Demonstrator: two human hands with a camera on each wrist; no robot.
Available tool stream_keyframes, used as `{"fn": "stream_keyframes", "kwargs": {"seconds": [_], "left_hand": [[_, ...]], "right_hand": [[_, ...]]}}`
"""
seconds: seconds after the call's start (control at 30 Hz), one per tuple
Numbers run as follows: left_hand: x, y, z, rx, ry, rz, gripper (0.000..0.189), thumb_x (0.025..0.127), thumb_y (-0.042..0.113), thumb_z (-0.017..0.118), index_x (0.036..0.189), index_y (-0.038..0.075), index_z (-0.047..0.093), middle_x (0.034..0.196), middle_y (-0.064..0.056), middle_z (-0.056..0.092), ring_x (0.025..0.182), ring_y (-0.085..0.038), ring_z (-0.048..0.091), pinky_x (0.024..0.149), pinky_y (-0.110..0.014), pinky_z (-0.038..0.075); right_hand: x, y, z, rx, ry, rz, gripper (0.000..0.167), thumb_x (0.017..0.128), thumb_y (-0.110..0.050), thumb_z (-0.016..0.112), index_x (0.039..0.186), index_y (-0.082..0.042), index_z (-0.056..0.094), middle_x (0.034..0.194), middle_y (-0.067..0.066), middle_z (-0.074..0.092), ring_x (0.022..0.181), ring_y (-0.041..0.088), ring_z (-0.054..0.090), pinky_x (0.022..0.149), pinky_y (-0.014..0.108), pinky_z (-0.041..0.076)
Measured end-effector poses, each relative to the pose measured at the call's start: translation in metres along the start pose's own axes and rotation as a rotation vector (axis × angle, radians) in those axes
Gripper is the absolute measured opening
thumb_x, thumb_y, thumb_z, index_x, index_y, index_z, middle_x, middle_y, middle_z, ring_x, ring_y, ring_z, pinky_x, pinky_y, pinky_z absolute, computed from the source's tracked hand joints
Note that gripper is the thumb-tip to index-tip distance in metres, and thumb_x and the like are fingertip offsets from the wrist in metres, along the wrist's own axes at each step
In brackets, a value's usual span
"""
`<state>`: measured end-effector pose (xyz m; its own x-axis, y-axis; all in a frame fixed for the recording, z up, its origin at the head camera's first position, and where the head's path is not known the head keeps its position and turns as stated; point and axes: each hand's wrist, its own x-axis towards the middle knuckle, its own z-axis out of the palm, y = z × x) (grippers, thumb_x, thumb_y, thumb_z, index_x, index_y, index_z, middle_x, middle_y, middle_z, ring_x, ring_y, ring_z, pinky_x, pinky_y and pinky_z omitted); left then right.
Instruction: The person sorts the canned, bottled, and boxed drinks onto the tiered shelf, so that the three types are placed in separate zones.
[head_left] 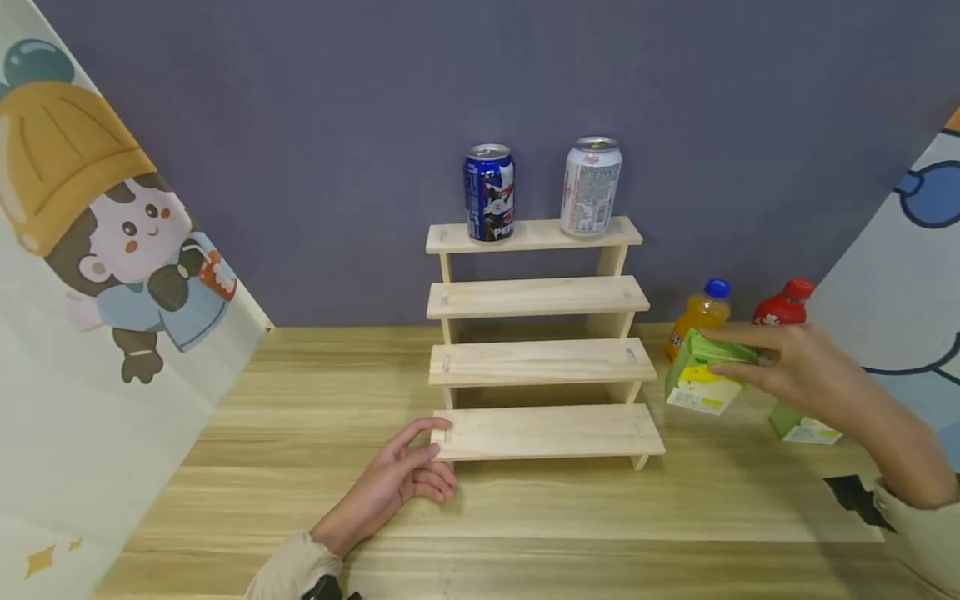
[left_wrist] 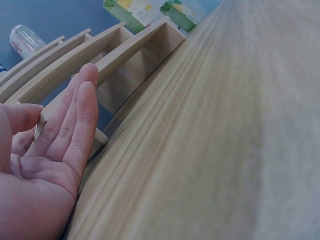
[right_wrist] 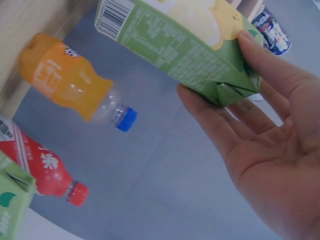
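Note:
My right hand [head_left: 806, 367] pinches a green and yellow drink carton [head_left: 703, 383] near its top, thumb on one side and fingers on the other. The carton is tilted and held to the right of a stepped wooden rack [head_left: 543, 362]. With thumb and forefinger, my left hand [head_left: 408, 467] grips the left end of the rack's lowest step; the other fingers extend below it in the left wrist view. On the top step stand a blue Pepsi can [head_left: 490, 193] at the left and a white can [head_left: 592, 187] at the right.
Behind the held carton stands an orange drink bottle [head_left: 705, 315] with a blue cap. A red-capped bottle [head_left: 783, 307] is to its right. Another green carton [head_left: 806, 425] sits partly hidden under my right forearm. Dark grey wall at the back, printed panels on both sides.

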<state>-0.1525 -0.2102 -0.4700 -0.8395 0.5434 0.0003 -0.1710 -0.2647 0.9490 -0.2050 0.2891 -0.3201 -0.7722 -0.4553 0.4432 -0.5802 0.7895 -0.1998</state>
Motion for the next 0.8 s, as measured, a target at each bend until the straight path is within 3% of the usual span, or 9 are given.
{"fn": "stream_keyframes", "kwargs": {"seconds": [0.17,0.23,0.33,0.4,0.5,0.7,0.8], "left_hand": [[0.000,0.000,0.000,-0.003,-0.014,0.008,0.044,0.109,0.017,0.040,0.151,0.008,0.030,0.098,-0.015,0.073,0.085,-0.024,0.072,0.078,-0.036,0.061],[-0.001,0.001,0.000,-0.003,-0.017,0.013,0.044,0.109,0.016,0.040,0.151,0.007,0.029,0.098,-0.015,0.073,0.085,-0.024,0.072,0.078,-0.036,0.061],[-0.001,0.001,-0.001,-0.001,-0.015,0.016,0.043,0.109,0.016,0.040,0.150,0.007,0.030,0.098,-0.015,0.073,0.085,-0.024,0.072,0.078,-0.036,0.061],[-0.001,0.001,-0.001,-0.003,-0.013,0.014,0.043,0.109,0.016,0.040,0.150,0.007,0.030,0.098,-0.015,0.073,0.085,-0.024,0.072,0.078,-0.036,0.061],[-0.001,0.001,-0.001,-0.007,-0.015,0.005,0.043,0.109,0.016,0.040,0.151,0.007,0.030,0.098,-0.015,0.073,0.085,-0.023,0.072,0.078,-0.036,0.061],[0.000,-0.001,0.000,-0.009,-0.023,0.010,0.043,0.110,0.015,0.039,0.151,0.007,0.030,0.098,-0.015,0.073,0.085,-0.023,0.073,0.078,-0.036,0.061],[0.001,-0.001,0.000,-0.005,-0.028,0.018,0.043,0.110,0.015,0.038,0.151,0.006,0.030,0.098,-0.015,0.073,0.085,-0.023,0.072,0.078,-0.036,0.061]], "right_hand": [[0.004,-0.008,-0.007,-0.037,0.018,-0.013,0.050,0.071,-0.011,0.089,0.119,-0.008,0.074,0.065,-0.010,0.050,0.050,0.001,0.026,0.042,0.019,0.030],[0.007,-0.010,-0.010,-0.034,0.033,-0.028,0.050,0.072,-0.010,0.088,0.119,-0.007,0.074,0.065,-0.006,0.055,0.048,0.000,0.023,0.041,0.019,0.028],[0.012,-0.012,-0.014,-0.012,0.053,-0.048,0.050,0.072,-0.008,0.088,0.120,-0.008,0.073,0.087,0.008,0.074,0.047,-0.002,0.033,0.043,0.016,0.035],[0.015,-0.013,-0.016,-0.012,0.063,-0.067,0.050,0.073,-0.008,0.088,0.120,-0.007,0.073,0.106,0.014,0.075,0.052,0.000,0.049,0.048,0.013,0.043],[0.019,-0.015,-0.020,-0.011,0.070,-0.100,0.049,0.075,-0.008,0.086,0.122,-0.008,0.072,0.114,0.015,0.072,0.066,0.003,0.062,0.056,0.011,0.050],[0.029,-0.024,-0.027,0.005,0.104,-0.153,0.048,0.076,-0.005,0.085,0.122,-0.011,0.073,0.116,0.017,0.071,0.047,-0.005,0.038,0.045,0.011,0.033],[0.035,-0.030,-0.030,-0.006,0.105,-0.135,0.048,0.076,-0.007,0.085,0.122,-0.013,0.073,0.118,0.020,0.069,0.049,-0.002,0.043,0.045,0.014,0.034]]}}
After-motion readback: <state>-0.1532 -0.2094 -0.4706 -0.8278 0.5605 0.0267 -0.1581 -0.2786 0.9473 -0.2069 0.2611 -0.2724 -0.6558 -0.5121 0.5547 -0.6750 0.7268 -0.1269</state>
